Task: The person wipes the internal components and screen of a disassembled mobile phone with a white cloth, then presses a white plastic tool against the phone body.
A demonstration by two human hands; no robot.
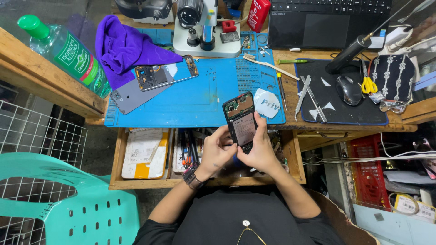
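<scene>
Phone with its back cover off, circuit board and battery bare, sits upright between 2 hands just above the open drawer, in front of the bench's near edge. Left hand grips the lower left side, thumb pressing across onto the battery face; right hand wraps the right edge, fingers curled behind. Both are closed on it, neither slack. It looks light and stiff, but fragile where the board is exposed, so the frame edges are the safe place to hold, and that's where the fingers sit. Smooth sides could slip.

Just beyond, on the blue work mat, a white pick-shaped card lies beside the phone's top. Further left rest a grey back cover and a second opened phone frame, partly under a purple cloth. Middle of the mat is open, good room to set things down. Right of it, tweezers, a toothbrush and scissors crowd the black pad. Microscope base stands at the back, alcohol bottle on the far left ledge.
</scene>
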